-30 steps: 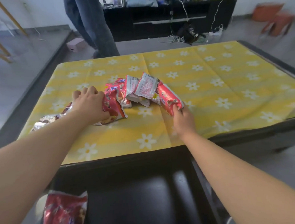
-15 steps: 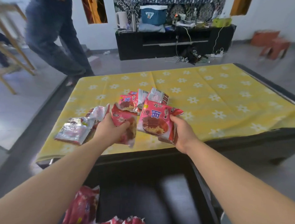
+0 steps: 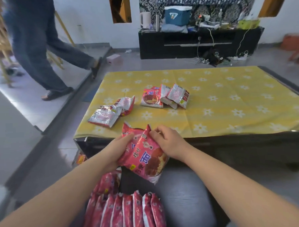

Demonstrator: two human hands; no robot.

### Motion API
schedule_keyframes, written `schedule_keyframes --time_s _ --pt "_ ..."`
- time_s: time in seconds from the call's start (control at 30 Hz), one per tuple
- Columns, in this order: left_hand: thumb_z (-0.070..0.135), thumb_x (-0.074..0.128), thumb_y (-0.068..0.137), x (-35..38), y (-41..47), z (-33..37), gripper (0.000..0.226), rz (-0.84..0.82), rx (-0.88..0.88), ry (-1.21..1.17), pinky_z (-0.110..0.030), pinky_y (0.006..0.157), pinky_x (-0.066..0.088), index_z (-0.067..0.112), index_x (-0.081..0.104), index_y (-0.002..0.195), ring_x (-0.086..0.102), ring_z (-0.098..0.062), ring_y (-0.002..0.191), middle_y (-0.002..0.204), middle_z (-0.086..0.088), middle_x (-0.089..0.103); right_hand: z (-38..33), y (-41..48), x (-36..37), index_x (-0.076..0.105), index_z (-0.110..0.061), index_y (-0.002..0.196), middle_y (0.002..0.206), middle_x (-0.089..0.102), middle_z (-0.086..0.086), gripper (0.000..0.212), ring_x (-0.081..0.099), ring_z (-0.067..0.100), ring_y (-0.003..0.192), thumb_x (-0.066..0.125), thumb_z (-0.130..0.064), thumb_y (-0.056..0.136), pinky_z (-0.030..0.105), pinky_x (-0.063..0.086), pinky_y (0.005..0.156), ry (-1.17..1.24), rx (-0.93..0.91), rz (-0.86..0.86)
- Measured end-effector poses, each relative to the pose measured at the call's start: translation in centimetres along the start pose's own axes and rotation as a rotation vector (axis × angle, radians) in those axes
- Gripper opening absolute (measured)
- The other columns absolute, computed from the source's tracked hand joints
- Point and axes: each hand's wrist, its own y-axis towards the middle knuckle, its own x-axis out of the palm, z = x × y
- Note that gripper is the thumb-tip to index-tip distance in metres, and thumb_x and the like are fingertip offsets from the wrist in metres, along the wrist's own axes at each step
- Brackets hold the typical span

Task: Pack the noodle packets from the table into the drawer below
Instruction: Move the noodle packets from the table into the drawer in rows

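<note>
The left hand (image 3: 118, 149) curls round the left edge of a pink noodle packet (image 3: 144, 158) and the right hand (image 3: 169, 143) pinches its top corner, both holding it above the open drawer (image 3: 186, 189). Below the hands a row of packets (image 3: 129, 215) stands on edge in the drawer. Beyond the hands, a left heap (image 3: 111, 113) and a right heap (image 3: 163, 97) of packets lie on the desk (image 3: 230, 109).

A home living room: just beyond the hands (image 3: 170, 143) a flowered yellow cloth (image 3: 230, 101) covers the low bench (image 3: 249, 140), and far beyond them, across tiled floor (image 3: 160, 64), a black media cabinet (image 3: 198, 42) carries a kettle (image 3: 145, 20) and a cooler box (image 3: 178, 15).
</note>
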Motion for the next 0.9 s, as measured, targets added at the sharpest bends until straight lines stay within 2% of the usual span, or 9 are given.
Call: schedule_keyframes --time_s 0.1,0.17,0.27,0.4,0.5,0.6,0.7,0.83,0.9 --pt "0.059 0.071 0.089 -0.3 -1.5 -0.7 0.051 -0.139 0.033 0.055 -0.034 0.062 0.063 0.019 0.065 0.122 0.080 -0.028 0.085 0.101 -0.009 0.082 -0.5 -0.5 1.5 0.054 -0.023 0.077 0.069 0.062 -0.005 0.039 0.059 -0.001 0.062 0.049 -0.048 0.107 0.019 0.040 0.056 -0.069 -0.075 0.043" --pt "0.050 0.088 0.074 -0.6 -1.8 -1.5 0.062 -0.195 0.112 0.142 -0.036 0.068 0.063 0.025 0.061 0.123 0.080 -0.027 0.091 0.103 -0.006 0.081 -0.9 -0.8 2.2 0.058 -0.018 0.076 0.069 0.064 0.006 0.046 0.061 0.012 0.064 0.044 -0.048 0.109 0.030 0.044 0.062 -0.076 -0.104 0.058" --pt "0.031 0.094 0.069 -1.3 -1.7 -3.0 0.050 -0.239 0.165 0.149 -0.040 0.077 0.064 0.031 0.069 0.114 0.078 -0.031 0.099 0.107 -0.008 0.080 -1.7 -0.9 3.3 0.063 -0.008 0.079 0.071 0.066 0.013 0.056 0.061 0.027 0.067 0.040 -0.050 0.109 0.041 0.044 0.066 -0.123 -0.149 0.094" --pt "0.031 0.094 0.066 -1.9 -1.5 -3.7 0.068 -0.169 0.165 0.150 -0.044 0.079 0.064 0.021 0.061 0.124 0.078 -0.034 0.100 0.111 -0.010 0.080 -2.5 -0.2 4.0 0.058 -0.019 0.067 0.060 0.060 -0.001 0.057 0.058 0.019 0.059 0.042 -0.058 0.106 0.034 0.035 0.059 -0.294 -0.142 0.135" --pt "0.034 0.095 0.058 -2.8 -1.2 -4.5 0.079 -0.071 0.125 0.166 -0.048 0.081 0.063 0.018 0.058 0.127 0.078 -0.035 0.097 0.110 -0.012 0.080 -2.0 0.0 4.4 0.059 -0.022 0.070 0.068 0.058 -0.005 0.046 0.055 0.018 0.066 0.050 -0.050 0.105 0.036 0.036 0.060 -0.365 -0.064 0.265" --pt "0.030 0.093 0.065 -3.7 -0.4 -5.7 0.061 0.087 0.111 0.191 -0.043 0.074 0.065 0.020 0.062 0.116 0.080 -0.028 0.084 0.095 -0.005 0.082 -1.4 -0.6 5.3 0.066 -0.022 0.088 0.085 0.063 -0.007 0.026 0.057 0.014 0.082 0.052 -0.036 0.105 0.032 0.039 0.070 -0.222 0.041 0.312" --pt "0.023 0.090 0.074 -4.3 0.7 -6.3 0.042 0.221 0.120 0.237 -0.037 0.067 0.065 0.021 0.066 0.109 0.080 -0.021 0.076 0.085 -0.002 0.082 -0.6 -1.8 7.3 0.071 -0.030 0.108 0.099 0.070 -0.017 0.018 0.061 0.001 0.086 0.055 -0.036 0.103 0.025 0.044 0.074 -0.083 0.144 0.098" --pt "0.035 0.087 0.078 -4.9 2.5 -7.1 0.044 0.206 0.093 0.245 -0.047 0.087 0.064 0.020 0.068 0.115 0.080 -0.024 0.087 0.099 -0.006 0.081 0.9 -2.1 10.7 0.053 -0.026 0.151 0.148 0.060 -0.003 0.051 0.058 0.015 0.131 0.061 -0.033 0.101 0.027 0.050 0.103 -0.014 0.220 -0.109" --pt "0.046 0.076 0.087 -5.1 3.5 -7.6 0.050 0.187 0.048 0.222 -0.048 0.092 0.062 0.018 0.063 0.126 0.079 -0.024 0.093 0.106 -0.006 0.080 1.7 -1.8 11.7 0.046 -0.026 0.157 0.152 0.057 -0.004 0.058 0.056 0.013 0.133 0.062 -0.029 0.101 0.015 0.046 0.092 0.039 0.261 -0.126"
